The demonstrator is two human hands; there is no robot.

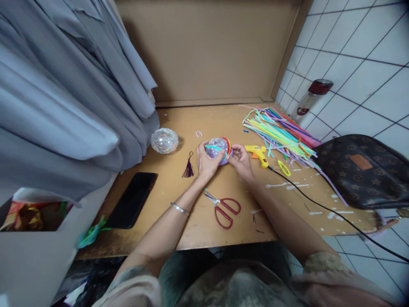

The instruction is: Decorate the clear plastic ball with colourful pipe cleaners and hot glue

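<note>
soft, even light, deep shadow beneath the table, wide-angle stretch toward the edges, blurry sleeves

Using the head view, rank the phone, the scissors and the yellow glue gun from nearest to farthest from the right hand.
From the right hand:
1. Yellow glue gun: close by, on its right.
2. Scissors: between the forearms, toward the table's front edge.
3. Phone: over on the left, past the left forearm.
</note>
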